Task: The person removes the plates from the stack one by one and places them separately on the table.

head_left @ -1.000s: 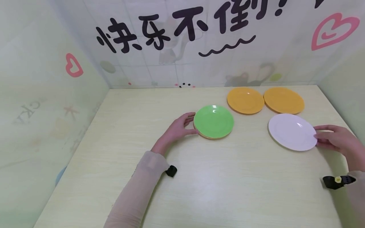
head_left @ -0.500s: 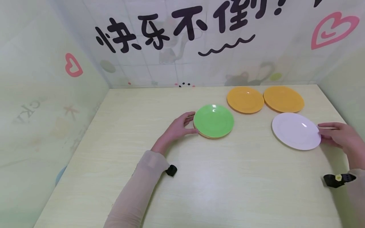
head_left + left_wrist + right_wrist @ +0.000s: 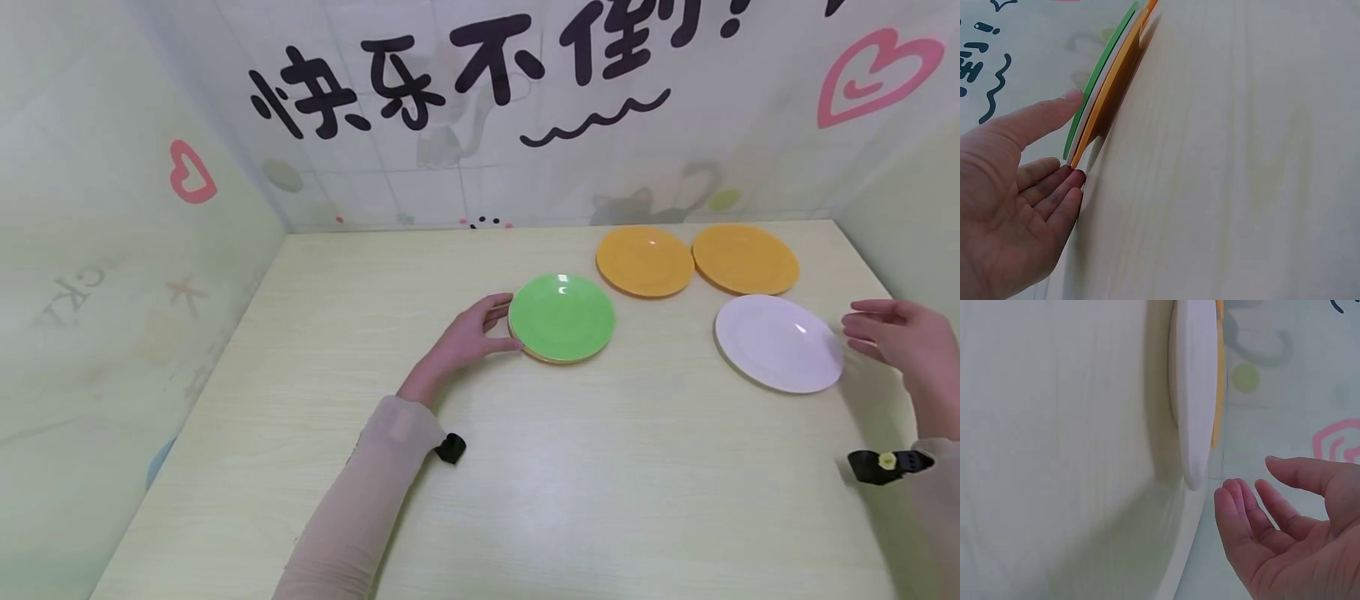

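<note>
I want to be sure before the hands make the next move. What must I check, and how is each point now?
1. Right hand off the lilac plate: ok, a gap shows in the right wrist view.
2. Lilac plate set down on the table: ok, no hand holds it.
3. Left hand at the rim of the plate stack: ok.
4. Left hand's hold firm: cannot tell.
5. Lilac plate apart from the right-hand orange plate: cannot tell, their edges meet in the head view.

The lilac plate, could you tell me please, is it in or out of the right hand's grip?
Out: in the right wrist view, a gap shows between the lilac plate and the right hand.
</note>
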Demonstrator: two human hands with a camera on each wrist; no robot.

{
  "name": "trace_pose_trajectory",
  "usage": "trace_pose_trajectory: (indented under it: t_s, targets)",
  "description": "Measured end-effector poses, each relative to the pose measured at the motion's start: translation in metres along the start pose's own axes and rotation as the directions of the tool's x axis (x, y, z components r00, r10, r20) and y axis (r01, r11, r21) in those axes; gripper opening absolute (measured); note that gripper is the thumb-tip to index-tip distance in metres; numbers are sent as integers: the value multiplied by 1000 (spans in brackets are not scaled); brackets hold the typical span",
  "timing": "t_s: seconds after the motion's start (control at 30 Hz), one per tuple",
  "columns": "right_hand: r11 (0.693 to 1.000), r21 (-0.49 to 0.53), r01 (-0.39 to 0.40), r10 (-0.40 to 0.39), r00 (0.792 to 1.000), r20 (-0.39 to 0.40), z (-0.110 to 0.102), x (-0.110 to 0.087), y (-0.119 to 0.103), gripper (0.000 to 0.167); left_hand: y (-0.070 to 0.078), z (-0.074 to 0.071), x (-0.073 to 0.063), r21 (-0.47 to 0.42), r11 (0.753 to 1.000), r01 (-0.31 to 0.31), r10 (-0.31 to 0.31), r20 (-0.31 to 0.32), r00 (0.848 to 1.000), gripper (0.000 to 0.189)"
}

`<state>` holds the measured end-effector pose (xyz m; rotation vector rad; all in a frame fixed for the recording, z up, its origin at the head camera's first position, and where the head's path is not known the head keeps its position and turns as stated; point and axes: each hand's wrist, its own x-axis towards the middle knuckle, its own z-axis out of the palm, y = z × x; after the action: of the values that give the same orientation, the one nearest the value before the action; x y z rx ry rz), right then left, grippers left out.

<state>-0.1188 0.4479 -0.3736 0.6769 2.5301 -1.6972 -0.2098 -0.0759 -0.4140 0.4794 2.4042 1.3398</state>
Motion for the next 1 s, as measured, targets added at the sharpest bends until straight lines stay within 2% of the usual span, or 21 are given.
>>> trace_pose_trajectory:
  t_s: [0.07,0.17,0.27,0.4,0.47,0.7,0.83,1.0]
  targets:
    - [1000,-18,3,-4,1000,-20,4,0,-4,11,1,0,0,2,1000,0,0,1,1000,87]
    - [1000,21,10,-9,1000,-24,9,1,-10,11,1,0,0,8,1000,2,-2,1,1000,87]
    - [987,158,19,-20,1000,5,15,1,-16,17,1,0,0,10,1000,3,-3,1,1000,86]
    - [958,286,25,-37,999,36,24,1,-23,26,2,0,-1,12,1000,5,-5,1,1000,86]
    - [952,306,18,-35,998,50,29,2,-27,26,2,0,-1,13,1000,6,-6,1,1000,86]
    - [967,256,-16,-12,994,106,47,4,-39,20,2,0,-1,22,1000,6,-6,-3,1000,87]
    - [961,277,-6,-33,990,134,60,4,-44,14,2,0,-1,20,1000,9,-9,-6,1000,87]
    - [975,221,28,-62,987,150,76,6,-50,14,2,1,-1,24,1000,10,-10,-9,1000,86]
